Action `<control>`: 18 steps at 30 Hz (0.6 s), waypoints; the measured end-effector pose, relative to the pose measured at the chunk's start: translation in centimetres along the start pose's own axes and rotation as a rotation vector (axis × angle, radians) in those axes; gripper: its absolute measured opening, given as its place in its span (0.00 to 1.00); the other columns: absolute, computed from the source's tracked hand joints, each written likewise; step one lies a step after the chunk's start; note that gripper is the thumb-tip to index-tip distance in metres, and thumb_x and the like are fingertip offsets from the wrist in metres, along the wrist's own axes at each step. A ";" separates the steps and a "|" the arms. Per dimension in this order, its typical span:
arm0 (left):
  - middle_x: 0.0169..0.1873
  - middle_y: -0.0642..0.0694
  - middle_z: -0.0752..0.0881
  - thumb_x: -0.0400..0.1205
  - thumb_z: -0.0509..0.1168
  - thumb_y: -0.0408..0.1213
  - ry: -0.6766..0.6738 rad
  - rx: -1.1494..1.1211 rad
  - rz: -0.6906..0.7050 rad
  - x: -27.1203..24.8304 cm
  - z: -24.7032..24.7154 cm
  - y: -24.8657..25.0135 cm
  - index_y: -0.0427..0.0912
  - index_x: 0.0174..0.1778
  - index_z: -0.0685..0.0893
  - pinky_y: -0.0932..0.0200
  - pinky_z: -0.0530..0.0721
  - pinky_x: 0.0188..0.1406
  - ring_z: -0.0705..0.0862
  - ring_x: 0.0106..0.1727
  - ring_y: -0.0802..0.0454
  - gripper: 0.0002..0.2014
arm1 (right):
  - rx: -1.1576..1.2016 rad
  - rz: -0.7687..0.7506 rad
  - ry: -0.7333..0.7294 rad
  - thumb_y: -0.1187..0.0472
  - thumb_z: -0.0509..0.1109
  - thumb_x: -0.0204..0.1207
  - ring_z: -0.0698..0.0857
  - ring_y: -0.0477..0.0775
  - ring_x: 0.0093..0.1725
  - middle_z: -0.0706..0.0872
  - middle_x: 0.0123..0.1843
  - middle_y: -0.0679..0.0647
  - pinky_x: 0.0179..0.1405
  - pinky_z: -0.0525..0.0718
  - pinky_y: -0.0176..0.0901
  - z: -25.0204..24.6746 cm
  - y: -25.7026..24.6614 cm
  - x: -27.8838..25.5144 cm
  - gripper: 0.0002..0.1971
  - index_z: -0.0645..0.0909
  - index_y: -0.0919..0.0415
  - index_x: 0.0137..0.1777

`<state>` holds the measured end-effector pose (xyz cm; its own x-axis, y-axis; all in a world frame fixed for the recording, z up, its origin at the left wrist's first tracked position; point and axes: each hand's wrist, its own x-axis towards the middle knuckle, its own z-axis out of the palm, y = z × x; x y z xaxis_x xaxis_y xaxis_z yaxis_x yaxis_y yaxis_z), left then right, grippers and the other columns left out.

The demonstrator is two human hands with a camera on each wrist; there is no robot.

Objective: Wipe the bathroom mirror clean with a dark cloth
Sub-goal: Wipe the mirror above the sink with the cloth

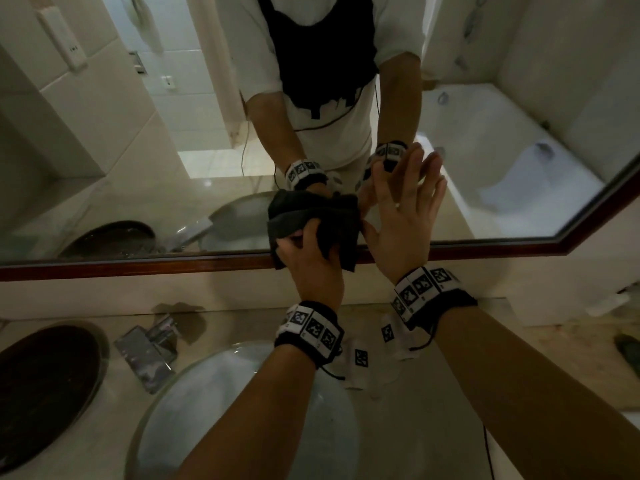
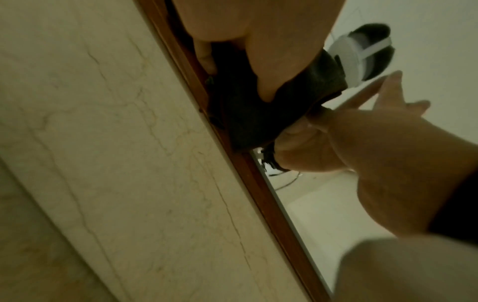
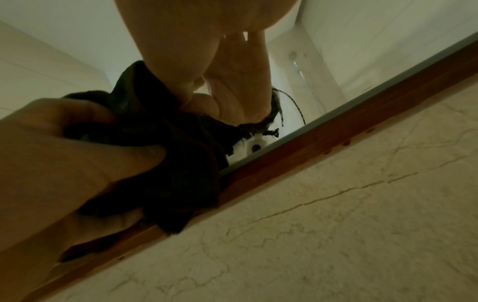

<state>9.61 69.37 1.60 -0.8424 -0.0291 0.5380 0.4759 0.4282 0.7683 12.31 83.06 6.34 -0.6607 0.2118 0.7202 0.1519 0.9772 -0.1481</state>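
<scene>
The dark cloth (image 1: 332,230) is bunched against the lower edge of the mirror (image 1: 173,133), hanging over its brown wooden frame (image 1: 138,265). My left hand (image 1: 311,258) grips the cloth with curled fingers. My right hand (image 1: 405,209) lies flat on the glass just right of it, fingers straight and spread, thumb beside the cloth's edge. From the left wrist, the cloth (image 2: 258,114) sits under my left hand (image 2: 258,40), with the right hand (image 2: 375,132) alongside. From the right wrist, my left hand (image 3: 64,153) clutches the cloth (image 3: 168,153) below the right hand (image 3: 181,40).
Below the mirror is a marble wall strip (image 1: 104,292), then the counter with a glass basin (image 1: 242,410) under my forearms. A dark round dish (image 1: 45,386) and foil packets (image 1: 149,351) lie at the left. Small white tagged items (image 1: 360,362) sit behind the basin.
</scene>
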 end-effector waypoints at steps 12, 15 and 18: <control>0.73 0.32 0.66 0.75 0.73 0.38 0.033 0.139 -0.036 3.5 -5.1 -0.6 0.49 0.70 0.73 0.39 0.69 0.76 0.69 0.73 0.34 0.27 | -0.083 -0.043 -0.047 0.48 0.75 0.75 0.44 0.74 0.84 0.50 0.87 0.68 0.82 0.50 0.74 -1.1 0.7 -0.3 0.42 0.59 0.49 0.86; 0.75 0.33 0.62 0.75 0.72 0.35 0.078 0.170 -0.058 6.3 -8.6 -1.0 0.45 0.71 0.71 0.43 0.69 0.77 0.67 0.75 0.36 0.28 | -0.097 -0.052 -0.066 0.50 0.75 0.75 0.40 0.70 0.86 0.46 0.88 0.65 0.83 0.49 0.71 -1.2 1.0 -0.4 0.43 0.57 0.48 0.86; 0.70 0.42 0.66 0.73 0.75 0.31 0.204 0.108 -0.065 8.5 -10.4 -0.2 0.41 0.68 0.75 0.66 0.74 0.70 0.73 0.66 0.53 0.27 | -0.044 -0.078 -0.056 0.53 0.74 0.75 0.38 0.66 0.86 0.46 0.88 0.63 0.84 0.48 0.68 -1.8 1.3 -0.5 0.42 0.58 0.49 0.86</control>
<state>4.95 59.65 9.61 -0.7968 -0.2366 0.5560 0.3833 0.5135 0.7677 14.18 84.18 7.00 -0.7119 0.1371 0.6888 0.1297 0.9896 -0.0629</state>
